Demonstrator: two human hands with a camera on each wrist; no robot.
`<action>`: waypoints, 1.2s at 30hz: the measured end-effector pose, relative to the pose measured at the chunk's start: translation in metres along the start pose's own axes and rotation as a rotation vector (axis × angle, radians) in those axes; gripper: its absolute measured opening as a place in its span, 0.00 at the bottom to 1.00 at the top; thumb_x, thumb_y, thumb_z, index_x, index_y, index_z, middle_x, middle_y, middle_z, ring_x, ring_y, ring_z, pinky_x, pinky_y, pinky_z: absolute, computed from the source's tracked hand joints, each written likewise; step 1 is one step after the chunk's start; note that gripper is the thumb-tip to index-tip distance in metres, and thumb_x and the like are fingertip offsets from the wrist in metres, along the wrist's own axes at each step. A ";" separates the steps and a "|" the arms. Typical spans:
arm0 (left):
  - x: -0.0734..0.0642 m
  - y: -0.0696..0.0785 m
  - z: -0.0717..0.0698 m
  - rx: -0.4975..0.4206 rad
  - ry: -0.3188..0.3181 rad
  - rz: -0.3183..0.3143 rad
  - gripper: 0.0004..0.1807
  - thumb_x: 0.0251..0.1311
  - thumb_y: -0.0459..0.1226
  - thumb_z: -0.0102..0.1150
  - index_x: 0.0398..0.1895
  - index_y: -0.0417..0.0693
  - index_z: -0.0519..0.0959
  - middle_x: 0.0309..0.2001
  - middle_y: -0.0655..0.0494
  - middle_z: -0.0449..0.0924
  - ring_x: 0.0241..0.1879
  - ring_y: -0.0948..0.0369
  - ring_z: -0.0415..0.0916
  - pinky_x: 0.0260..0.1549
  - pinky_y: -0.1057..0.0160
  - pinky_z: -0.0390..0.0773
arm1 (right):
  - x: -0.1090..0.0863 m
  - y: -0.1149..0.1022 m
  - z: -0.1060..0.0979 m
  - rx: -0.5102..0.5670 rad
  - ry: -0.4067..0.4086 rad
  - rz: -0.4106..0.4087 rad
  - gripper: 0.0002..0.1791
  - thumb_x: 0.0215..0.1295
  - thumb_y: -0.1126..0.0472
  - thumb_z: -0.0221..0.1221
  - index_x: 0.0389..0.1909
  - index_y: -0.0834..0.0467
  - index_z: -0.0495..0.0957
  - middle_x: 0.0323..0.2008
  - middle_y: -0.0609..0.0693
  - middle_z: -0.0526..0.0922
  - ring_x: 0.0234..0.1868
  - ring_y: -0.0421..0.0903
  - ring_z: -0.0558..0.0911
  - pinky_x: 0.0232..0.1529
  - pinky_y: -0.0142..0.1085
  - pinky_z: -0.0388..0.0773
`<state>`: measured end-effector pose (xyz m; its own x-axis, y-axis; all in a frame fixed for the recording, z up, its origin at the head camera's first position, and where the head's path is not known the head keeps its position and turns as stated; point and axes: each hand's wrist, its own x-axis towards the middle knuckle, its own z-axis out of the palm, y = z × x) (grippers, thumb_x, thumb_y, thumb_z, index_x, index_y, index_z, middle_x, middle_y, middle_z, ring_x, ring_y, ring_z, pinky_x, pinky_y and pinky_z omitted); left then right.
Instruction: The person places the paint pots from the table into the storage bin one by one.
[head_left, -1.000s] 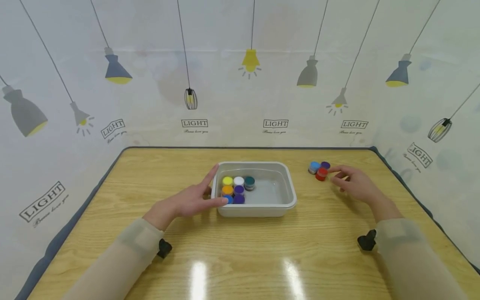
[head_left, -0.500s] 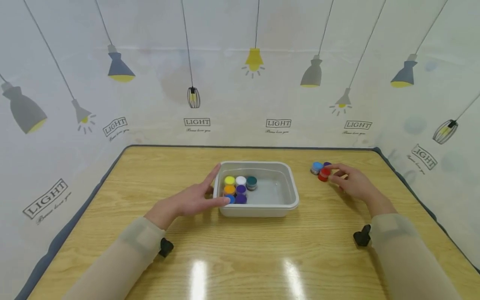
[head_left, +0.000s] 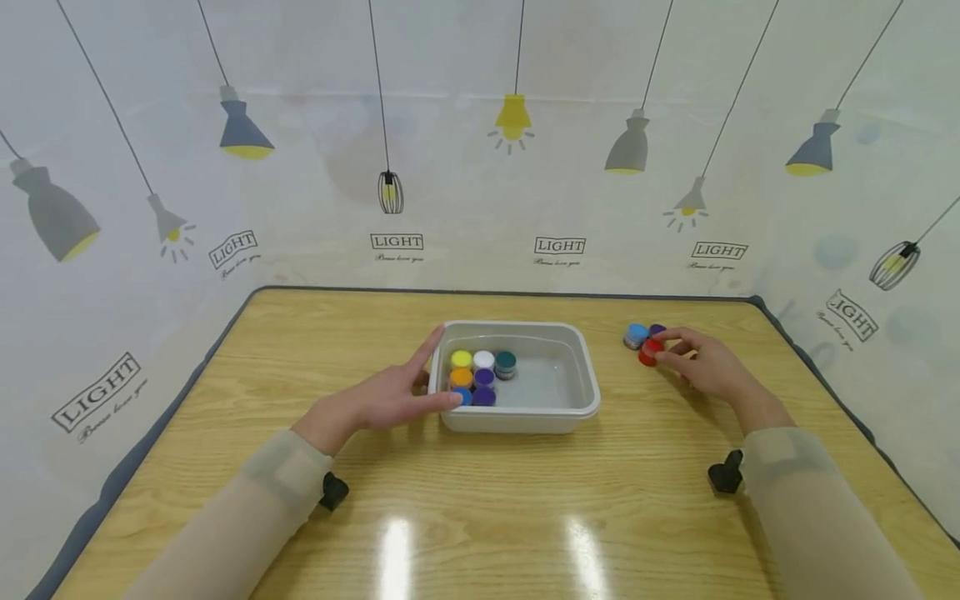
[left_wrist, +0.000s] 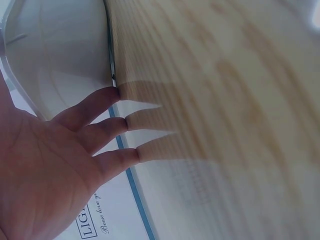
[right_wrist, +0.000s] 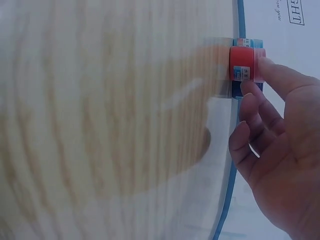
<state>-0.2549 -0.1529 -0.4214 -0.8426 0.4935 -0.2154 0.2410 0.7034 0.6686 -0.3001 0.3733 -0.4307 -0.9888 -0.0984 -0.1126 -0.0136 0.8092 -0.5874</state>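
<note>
My left hand [head_left: 382,400] rests at the left end of a grey plastic tub [head_left: 555,414], thumb over the front rim and index finger along the back corner. In the left wrist view, its other fingers [left_wrist: 107,132] reach down to the tabletop. My right hand [head_left: 708,367] holds a small red paint pot [head_left: 649,353] between thumb and index finger. A light blue pot [head_left: 636,335] and a purple pot [head_left: 657,330] stand right against it, the purple one partly hidden. In the right wrist view, the red pot [right_wrist: 242,64] shows a label on its side.
Several lidded pots sit in the tub's left half, among them yellow [head_left: 461,359], white [head_left: 483,359], orange [head_left: 461,378] and dark green [head_left: 506,363]. A wooden table [head_left: 517,508] bears everything. A lamp-patterned curtain [head_left: 472,200] rises behind its far edge.
My right hand has moved in from the right of the pots and taken the red one between thumb and index finger. The left hand stays at the tub's end.
</note>
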 end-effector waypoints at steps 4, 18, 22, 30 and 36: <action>0.000 0.001 -0.001 0.000 -0.004 -0.011 0.63 0.66 0.77 0.56 0.87 0.84 0.21 0.84 0.35 0.63 0.81 0.37 0.67 0.80 0.33 0.65 | -0.001 0.000 -0.001 -0.010 0.002 0.005 0.34 0.80 0.39 0.63 0.73 0.56 0.73 0.60 0.66 0.81 0.38 0.49 0.84 0.41 0.38 0.80; -0.001 0.002 0.000 0.001 -0.009 -0.010 0.63 0.66 0.78 0.55 0.87 0.85 0.22 0.84 0.35 0.62 0.81 0.37 0.67 0.80 0.33 0.64 | -0.004 0.000 -0.002 -0.010 -0.053 -0.029 0.34 0.78 0.40 0.66 0.76 0.54 0.76 0.61 0.66 0.82 0.36 0.49 0.83 0.39 0.41 0.81; -0.001 0.002 -0.001 0.005 -0.007 -0.011 0.63 0.66 0.78 0.55 0.87 0.85 0.22 0.84 0.35 0.62 0.81 0.37 0.67 0.80 0.33 0.65 | -0.005 -0.001 -0.002 0.002 -0.049 -0.033 0.34 0.76 0.39 0.68 0.73 0.55 0.77 0.58 0.64 0.83 0.36 0.49 0.82 0.36 0.40 0.81; -0.002 0.003 -0.001 0.000 -0.010 -0.007 0.63 0.66 0.78 0.55 0.87 0.83 0.21 0.84 0.35 0.62 0.81 0.37 0.67 0.79 0.32 0.65 | -0.010 -0.005 -0.003 0.030 -0.045 -0.048 0.31 0.74 0.42 0.70 0.68 0.58 0.79 0.55 0.61 0.84 0.35 0.48 0.81 0.32 0.38 0.80; -0.003 0.003 -0.001 -0.005 -0.009 -0.012 0.63 0.66 0.78 0.55 0.87 0.84 0.22 0.84 0.35 0.63 0.81 0.37 0.67 0.79 0.33 0.65 | -0.018 -0.023 -0.007 0.030 0.003 -0.130 0.28 0.75 0.41 0.69 0.64 0.55 0.80 0.52 0.57 0.83 0.38 0.47 0.81 0.36 0.36 0.82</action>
<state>-0.2524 -0.1529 -0.4176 -0.8412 0.4896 -0.2296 0.2284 0.7065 0.6698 -0.2826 0.3607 -0.4094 -0.9795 -0.1991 -0.0313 -0.1371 0.7723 -0.6203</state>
